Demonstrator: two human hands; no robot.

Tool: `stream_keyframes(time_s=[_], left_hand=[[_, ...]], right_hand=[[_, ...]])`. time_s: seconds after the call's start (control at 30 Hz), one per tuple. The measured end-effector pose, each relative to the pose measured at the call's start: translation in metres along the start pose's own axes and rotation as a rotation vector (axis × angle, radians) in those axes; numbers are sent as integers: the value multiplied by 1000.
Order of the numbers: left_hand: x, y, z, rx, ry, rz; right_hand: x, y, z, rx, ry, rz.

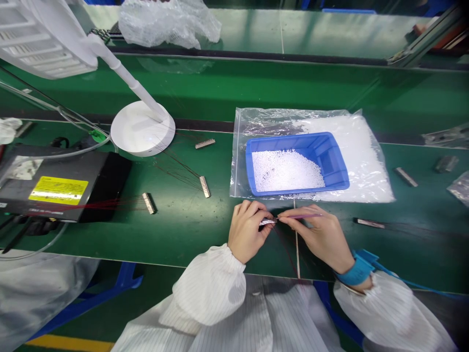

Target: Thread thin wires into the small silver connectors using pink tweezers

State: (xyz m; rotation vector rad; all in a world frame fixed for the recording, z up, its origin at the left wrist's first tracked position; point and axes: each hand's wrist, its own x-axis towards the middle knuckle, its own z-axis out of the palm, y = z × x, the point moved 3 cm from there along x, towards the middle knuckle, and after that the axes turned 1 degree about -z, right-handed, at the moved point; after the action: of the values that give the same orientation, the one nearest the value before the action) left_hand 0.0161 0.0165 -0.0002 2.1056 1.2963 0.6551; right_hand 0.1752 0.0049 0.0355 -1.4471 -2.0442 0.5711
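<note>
My left hand [249, 230] is closed around a small silvery rectangular part [267, 222] with thin dark red wires hanging from it. My right hand [318, 232] pinches a slim pinkish pointed tool [304, 215], perhaps tweezers, and its tip meets the right end of the part. A blue wristband [357, 268] with a cord circles my right wrist. Just beyond both hands stands a blue bin [335, 161] holding small white beads [287, 171]. It rests on a clear zip bag [366, 161] filled with white material.
More small metal parts lie on the green table, such as one by the bag [205, 143], one at left [148, 203] and one at right [370, 223]. A white lamp [142, 129] and a black box with a yellow label [58, 189] stand at left.
</note>
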Motion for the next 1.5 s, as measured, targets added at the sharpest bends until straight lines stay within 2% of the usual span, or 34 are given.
stream_keyframes(time_s=[1.1,1.27,1.4,1.5], left_hand=[[0,1,0,7,0,-7],[0,1,-1,0,-9,-6],[0,1,0,2,-3,-16],[-1,0,1,-2,10,-12]], right_hand=[[0,-9,1,-46,29,-87],[4,-14,-17,-44,27,-91],[20,-10,-37,-93,155,-57],[39,3,-38,-103,220,-10]])
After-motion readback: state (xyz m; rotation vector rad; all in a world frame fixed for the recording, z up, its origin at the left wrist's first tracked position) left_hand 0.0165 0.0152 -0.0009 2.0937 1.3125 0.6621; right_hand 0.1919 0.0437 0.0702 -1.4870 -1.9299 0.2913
